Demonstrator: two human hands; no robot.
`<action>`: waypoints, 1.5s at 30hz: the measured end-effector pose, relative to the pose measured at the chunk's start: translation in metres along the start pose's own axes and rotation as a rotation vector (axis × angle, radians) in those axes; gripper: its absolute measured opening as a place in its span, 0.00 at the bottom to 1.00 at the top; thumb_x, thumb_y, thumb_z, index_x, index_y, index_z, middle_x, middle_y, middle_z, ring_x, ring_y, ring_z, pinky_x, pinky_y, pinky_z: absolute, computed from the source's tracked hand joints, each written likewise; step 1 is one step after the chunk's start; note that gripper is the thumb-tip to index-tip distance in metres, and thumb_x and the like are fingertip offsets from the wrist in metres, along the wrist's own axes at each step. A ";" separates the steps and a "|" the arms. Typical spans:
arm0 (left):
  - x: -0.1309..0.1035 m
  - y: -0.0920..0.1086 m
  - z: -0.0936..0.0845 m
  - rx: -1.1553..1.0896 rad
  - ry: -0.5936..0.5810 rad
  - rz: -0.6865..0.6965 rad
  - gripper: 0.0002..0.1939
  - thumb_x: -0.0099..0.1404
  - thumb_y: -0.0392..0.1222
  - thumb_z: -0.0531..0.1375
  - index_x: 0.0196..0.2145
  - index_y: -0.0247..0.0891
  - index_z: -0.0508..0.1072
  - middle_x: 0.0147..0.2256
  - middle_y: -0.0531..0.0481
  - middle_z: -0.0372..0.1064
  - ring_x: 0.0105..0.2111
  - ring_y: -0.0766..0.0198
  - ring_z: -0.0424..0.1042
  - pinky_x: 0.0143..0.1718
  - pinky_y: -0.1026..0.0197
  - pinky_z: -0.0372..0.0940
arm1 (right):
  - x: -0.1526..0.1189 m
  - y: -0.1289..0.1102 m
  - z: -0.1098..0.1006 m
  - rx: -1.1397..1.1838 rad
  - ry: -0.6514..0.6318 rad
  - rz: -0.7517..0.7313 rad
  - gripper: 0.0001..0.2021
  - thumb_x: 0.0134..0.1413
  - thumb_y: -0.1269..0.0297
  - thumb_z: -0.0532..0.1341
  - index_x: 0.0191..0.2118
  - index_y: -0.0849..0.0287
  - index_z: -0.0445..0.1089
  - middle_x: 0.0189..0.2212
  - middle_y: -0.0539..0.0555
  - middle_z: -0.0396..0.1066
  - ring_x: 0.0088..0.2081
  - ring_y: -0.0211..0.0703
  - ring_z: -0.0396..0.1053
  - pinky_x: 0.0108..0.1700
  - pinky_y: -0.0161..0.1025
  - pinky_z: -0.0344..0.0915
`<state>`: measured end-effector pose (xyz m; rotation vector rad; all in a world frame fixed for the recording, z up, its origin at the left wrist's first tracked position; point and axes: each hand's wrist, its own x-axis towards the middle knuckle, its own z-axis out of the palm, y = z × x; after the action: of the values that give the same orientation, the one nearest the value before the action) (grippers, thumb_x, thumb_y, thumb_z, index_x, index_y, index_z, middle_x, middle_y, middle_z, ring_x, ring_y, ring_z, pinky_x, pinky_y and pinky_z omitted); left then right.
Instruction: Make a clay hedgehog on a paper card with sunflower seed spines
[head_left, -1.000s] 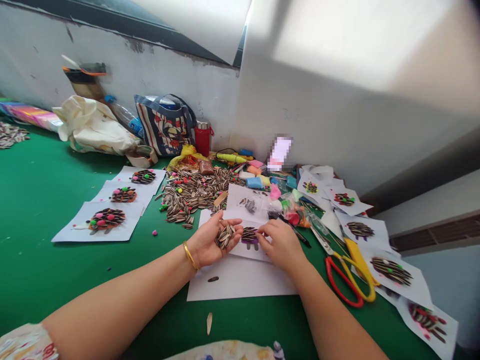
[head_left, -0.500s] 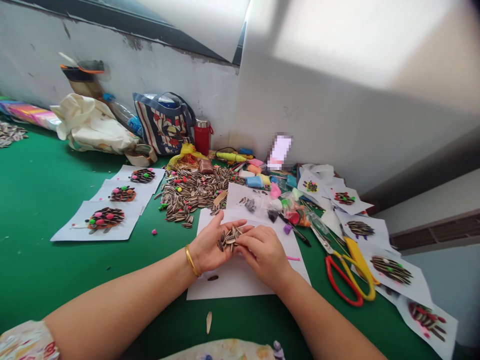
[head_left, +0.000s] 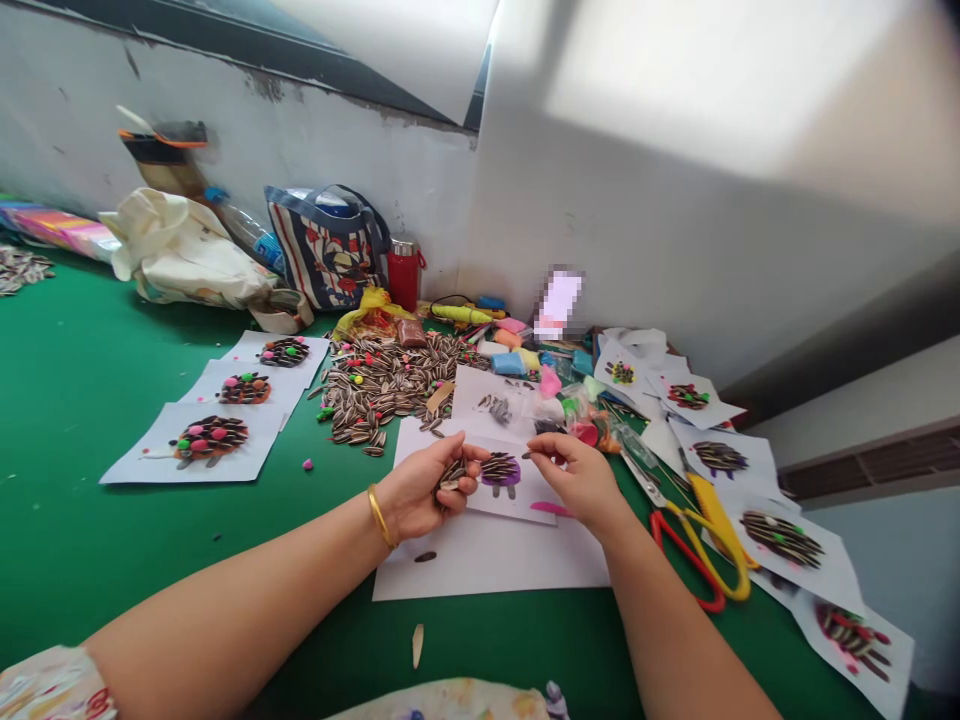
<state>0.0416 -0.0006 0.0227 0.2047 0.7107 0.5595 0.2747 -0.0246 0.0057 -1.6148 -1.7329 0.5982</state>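
Note:
My left hand (head_left: 431,483) is curled around a small heap of sunflower seeds (head_left: 452,474), its palm tipped to the right. A single sunflower seed (head_left: 528,455) is pinched between the thumb and finger of my right hand (head_left: 577,480). Between the hands lies a small white card (head_left: 517,500) with a purple clay shape (head_left: 511,470) covered in seeds, two grey stubs below it. Part of the card is hidden by my fingers. Under it is a larger white sheet (head_left: 480,560), and a loose seed (head_left: 425,556) rests on that.
A pile of sunflower seeds (head_left: 390,380) lies behind my left hand. Finished seed-and-clay cards (head_left: 255,465) stand in a row at left, with several more (head_left: 825,580) at right. Scissors (head_left: 697,550) and a yellow cutter (head_left: 709,505) lie right of my right hand. Bags (head_left: 322,250) line the wall.
My right hand has left the left palm and moved right and slightly up with a seed. My left hand has closed over its seeds. The purple card between them has come into view.

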 end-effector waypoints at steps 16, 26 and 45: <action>0.005 0.004 -0.003 -0.043 0.059 0.044 0.13 0.71 0.44 0.52 0.37 0.31 0.70 0.26 0.52 0.59 0.18 0.75 0.60 0.10 0.76 0.49 | -0.005 -0.010 0.010 -0.232 -0.243 -0.020 0.05 0.53 0.68 0.59 0.31 0.55 0.73 0.28 0.49 0.74 0.31 0.41 0.68 0.34 0.35 0.59; 0.004 0.005 -0.002 -0.040 0.057 0.045 0.13 0.71 0.45 0.52 0.36 0.32 0.69 0.26 0.52 0.60 0.17 0.75 0.59 0.10 0.76 0.50 | -0.003 -0.011 0.015 -0.319 -0.248 -0.059 0.06 0.52 0.71 0.58 0.30 0.56 0.73 0.28 0.49 0.73 0.31 0.40 0.66 0.33 0.35 0.54; 0.003 0.007 -0.004 -0.036 0.050 0.044 0.13 0.71 0.45 0.52 0.37 0.32 0.70 0.26 0.52 0.60 0.17 0.75 0.58 0.11 0.76 0.50 | -0.007 -0.017 0.014 -0.320 -0.101 -0.184 0.05 0.51 0.74 0.59 0.29 0.58 0.70 0.29 0.52 0.69 0.34 0.42 0.65 0.38 0.38 0.57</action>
<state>0.0383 0.0066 0.0207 0.1738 0.7454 0.6203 0.2525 -0.0316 0.0076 -1.6315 -2.1098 0.3302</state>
